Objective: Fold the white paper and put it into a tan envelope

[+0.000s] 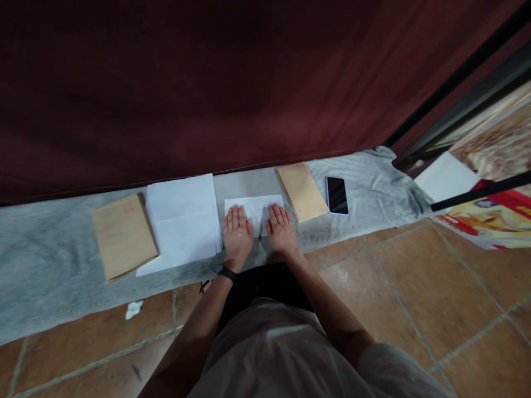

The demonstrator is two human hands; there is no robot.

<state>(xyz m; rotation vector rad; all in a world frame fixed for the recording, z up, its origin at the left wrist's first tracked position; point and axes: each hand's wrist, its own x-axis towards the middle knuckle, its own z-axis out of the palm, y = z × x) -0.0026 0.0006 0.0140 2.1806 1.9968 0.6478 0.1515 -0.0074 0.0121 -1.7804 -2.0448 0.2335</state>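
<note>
A sheet of white paper (257, 205), which looks folded, lies on the grey cloth in front of me. My left hand (238, 232) rests flat on its left part, fingers stretched out. On its right part my right hand (281, 228) lies flat too, fingers extended and close together. Both hands hide the paper's lower corners. Left of my left hand is a stack of larger white sheets (182, 221). Just right of my right hand is a brown envelope (302, 190). Farther left, a stack of brown envelopes (123, 235) overlaps the white sheets' edge.
A phone (337, 195) with a dark screen lies right of the envelope. Grey cloth (45, 254) covers the long narrow surface, against a dark red panel (207, 94). Black bars (460, 72) and a colourful printed box (493, 215) are at right. A white scrap (133, 309) lies on the tiled floor.
</note>
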